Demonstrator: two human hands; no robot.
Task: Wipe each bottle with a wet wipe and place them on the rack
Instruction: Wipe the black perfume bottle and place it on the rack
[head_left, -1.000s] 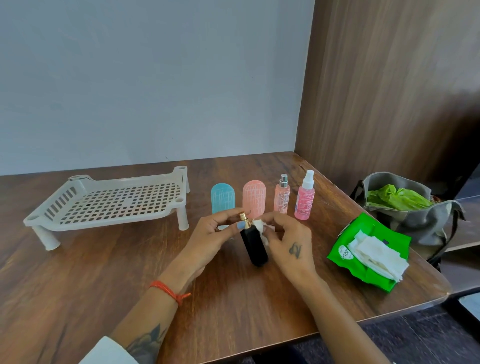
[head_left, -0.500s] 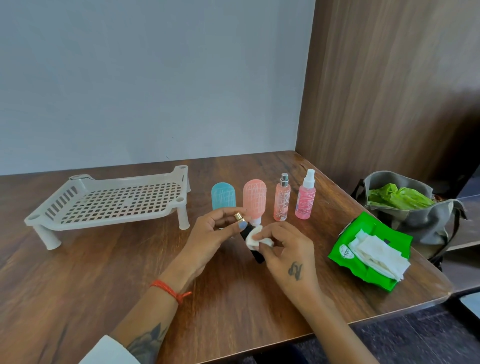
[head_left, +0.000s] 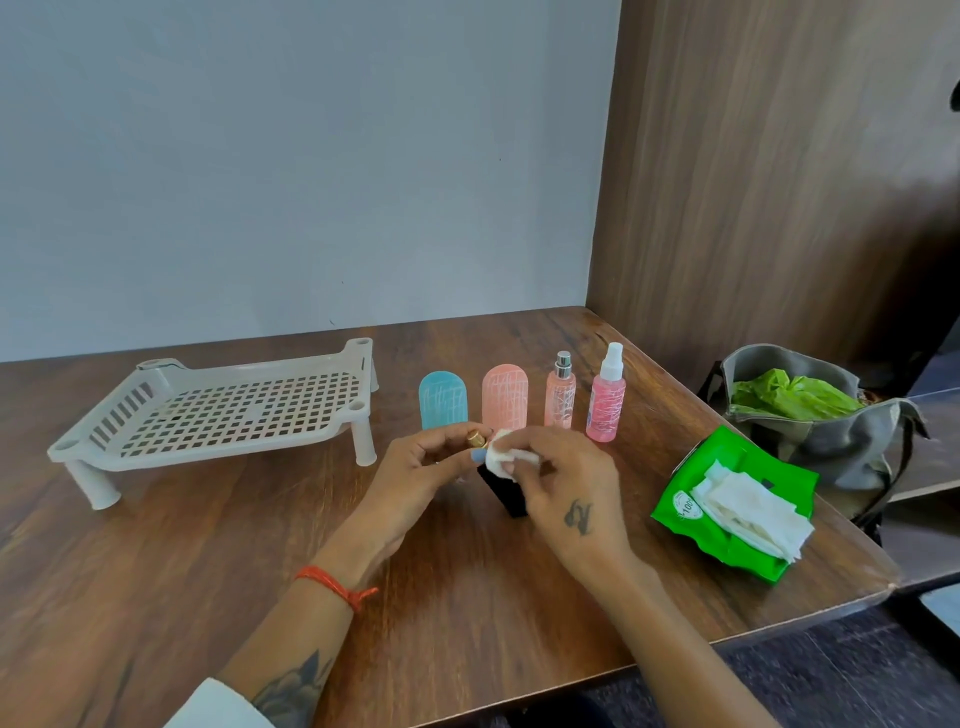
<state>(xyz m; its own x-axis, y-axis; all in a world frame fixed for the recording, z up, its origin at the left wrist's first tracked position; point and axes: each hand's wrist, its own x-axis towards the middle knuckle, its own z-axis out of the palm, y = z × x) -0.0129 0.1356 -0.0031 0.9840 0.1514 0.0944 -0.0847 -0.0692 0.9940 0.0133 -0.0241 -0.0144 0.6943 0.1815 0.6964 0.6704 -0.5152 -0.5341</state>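
Note:
A black bottle (head_left: 503, 491) with a gold cap stands tilted on the table in front of me. My left hand (head_left: 415, 473) pinches its gold top. My right hand (head_left: 563, 491) holds a small white wet wipe (head_left: 503, 456) against the bottle's upper part. Behind them stand a blue bottle (head_left: 442, 399), a peach bottle (head_left: 505, 395), a pink spray bottle with a silver top (head_left: 560, 396) and a pink spray bottle with a white top (head_left: 605, 400). The white slotted rack (head_left: 228, 410) sits at the left with nothing on it.
A green pack of wet wipes (head_left: 727, 499) lies open at the right, near the table's edge. A grey bag (head_left: 831, 441) holding a green plastic bag rests beyond the table corner. A wooden wall panel closes the right side.
My right hand moved the wipe down the bottle, then back up near the cap. My left hand kept its hold on the gold top.

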